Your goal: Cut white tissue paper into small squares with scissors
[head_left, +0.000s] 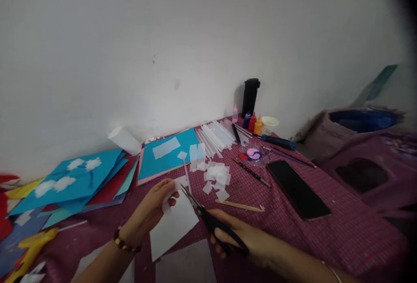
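My left hand (161, 200) pinches a strip of thin white paper (174, 189) between thumb and fingers. In my right hand (228, 226) is a pair of black-handled scissors (208, 218), with fingers through the loops. The blades point up and left, at the edge of the paper strip; whether they have closed on it I cannot tell. Below both hands lies a larger white paper sheet (176, 231). Just beyond the scissors is a loose pile of small white paper squares (217, 173). A flat wooden stick (240, 205) lies between this pile and my right hand.
Blue card (172, 144) lies at the back, beside white sticks (213, 137). Blue sheets with cotton tufts (97, 172) and a yellow glue gun (32, 250) are at left. A phone (298, 189), brush (252, 172), paint bottles (252, 122) and black flask (250, 96) stand or lie right.
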A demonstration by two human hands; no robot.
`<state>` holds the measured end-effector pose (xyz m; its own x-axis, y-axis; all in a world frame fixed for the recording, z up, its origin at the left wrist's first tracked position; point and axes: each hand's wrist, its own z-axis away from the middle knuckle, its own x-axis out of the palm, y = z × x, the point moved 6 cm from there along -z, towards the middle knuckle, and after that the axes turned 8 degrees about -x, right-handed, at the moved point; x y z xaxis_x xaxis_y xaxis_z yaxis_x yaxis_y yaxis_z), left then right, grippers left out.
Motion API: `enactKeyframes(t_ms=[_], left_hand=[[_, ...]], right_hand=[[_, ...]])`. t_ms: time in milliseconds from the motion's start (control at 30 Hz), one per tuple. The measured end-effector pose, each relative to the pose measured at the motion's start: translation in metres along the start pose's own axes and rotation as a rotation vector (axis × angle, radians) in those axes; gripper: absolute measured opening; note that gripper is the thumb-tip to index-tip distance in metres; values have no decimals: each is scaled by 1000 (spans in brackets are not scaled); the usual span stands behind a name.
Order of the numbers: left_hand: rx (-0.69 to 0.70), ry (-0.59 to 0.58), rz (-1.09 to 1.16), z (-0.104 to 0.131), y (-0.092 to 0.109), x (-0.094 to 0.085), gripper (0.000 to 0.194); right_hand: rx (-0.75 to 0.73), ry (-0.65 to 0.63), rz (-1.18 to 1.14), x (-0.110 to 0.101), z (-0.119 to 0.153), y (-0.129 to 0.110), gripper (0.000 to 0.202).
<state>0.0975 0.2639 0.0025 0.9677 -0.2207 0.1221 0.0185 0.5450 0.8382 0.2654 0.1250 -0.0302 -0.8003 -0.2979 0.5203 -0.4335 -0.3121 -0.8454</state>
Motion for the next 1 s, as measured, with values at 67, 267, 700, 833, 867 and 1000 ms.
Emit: enactKeyframes(t_ms=[67, 267, 700, 833, 867, 1000], left_hand=[[-15, 29, 57, -4, -3, 0, 34], [-90, -38, 111, -18, -19, 17, 31], [-42, -58, 179, -43, -19, 57, 31], [-65, -91, 144, -48, -16, 68, 31], [-88, -111, 119, -49, -15, 68, 30], [-253, -189, 0, -50, -19, 58, 25]], right_hand=[[-31, 35, 72, 0, -7, -3, 63], [-58, 105, 89, -6, -18, -3, 61], [-93, 233, -63, -27, -18, -5, 64], [-89, 297, -47, -35, -16, -7, 61], [-86, 312, -45, -38, -16, -7, 61], [-65, 359, -68, -45, -14, -5, 63]])
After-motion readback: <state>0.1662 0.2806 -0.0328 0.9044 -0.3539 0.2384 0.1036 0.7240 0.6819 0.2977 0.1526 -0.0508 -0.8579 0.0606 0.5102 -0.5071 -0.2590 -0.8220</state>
